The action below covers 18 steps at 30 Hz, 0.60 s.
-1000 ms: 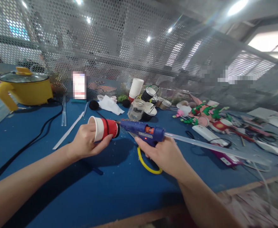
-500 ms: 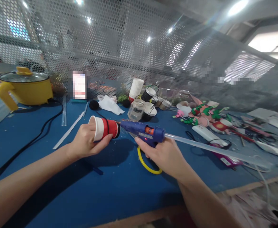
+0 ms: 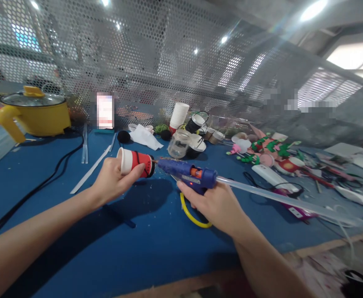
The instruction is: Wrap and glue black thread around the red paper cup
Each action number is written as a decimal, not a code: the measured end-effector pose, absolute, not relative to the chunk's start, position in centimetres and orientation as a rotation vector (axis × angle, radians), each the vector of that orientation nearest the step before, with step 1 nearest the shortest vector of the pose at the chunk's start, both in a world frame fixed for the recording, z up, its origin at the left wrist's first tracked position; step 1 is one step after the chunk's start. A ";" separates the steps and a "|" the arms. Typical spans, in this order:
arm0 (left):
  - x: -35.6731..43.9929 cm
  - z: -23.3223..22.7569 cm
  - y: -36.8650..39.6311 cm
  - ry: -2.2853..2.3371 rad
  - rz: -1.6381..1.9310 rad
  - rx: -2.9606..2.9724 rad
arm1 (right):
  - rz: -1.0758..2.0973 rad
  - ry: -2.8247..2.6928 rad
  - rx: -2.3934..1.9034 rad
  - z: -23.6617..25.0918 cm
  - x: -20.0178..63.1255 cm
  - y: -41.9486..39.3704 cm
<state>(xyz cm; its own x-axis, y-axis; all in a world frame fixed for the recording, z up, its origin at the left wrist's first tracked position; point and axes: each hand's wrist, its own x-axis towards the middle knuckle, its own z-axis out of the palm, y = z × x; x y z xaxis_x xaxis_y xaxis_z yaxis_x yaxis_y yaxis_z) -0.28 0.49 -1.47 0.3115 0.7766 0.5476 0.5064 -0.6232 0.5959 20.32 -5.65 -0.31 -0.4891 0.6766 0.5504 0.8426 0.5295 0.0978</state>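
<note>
My left hand (image 3: 111,181) holds a small paper cup (image 3: 134,162) sideways above the blue table (image 3: 156,244); the cup is white at the rim, red in the middle, with a black base facing right. A blue hot glue gun (image 3: 189,175) sits in my right hand (image 3: 214,203), its nozzle touching the cup's black base. A long clear glue stick (image 3: 277,198) sticks out of the gun's back to the right. A yellow loop (image 3: 192,215) hangs below the gun.
A yellow electric pot (image 3: 35,114) stands at the far left with a black cable (image 3: 45,178) running forward. Stacked white cups (image 3: 179,115), a clear jar (image 3: 177,145), white cloth (image 3: 146,136) and pink-and-green craft pieces (image 3: 268,151) crowd the back. Perforated metal screen (image 3: 169,62) behind.
My left hand has turned the cup slightly and lifted it a little; the gun's nozzle stays at the cup's base. The view shifted slightly.
</note>
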 end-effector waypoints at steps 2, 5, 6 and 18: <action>-0.2 -1.4 0.5 1.194 1.201 2.191 | -0.435 -2.292 -1.274 -0.2 20.1 -5.7; -0.1 -1.3 0.4 1.234 1.196 2.099 | -0.393 -2.246 -1.305 -0.3 19.9 -5.8; -0.1 -1.3 0.4 1.236 1.195 2.079 | -0.407 -2.250 -1.307 -0.3 19.9 -5.8; -0.1 -1.0 0.5 1.294 1.174 1.914 | -0.138 -2.135 -1.389 -0.6 19.2 -5.9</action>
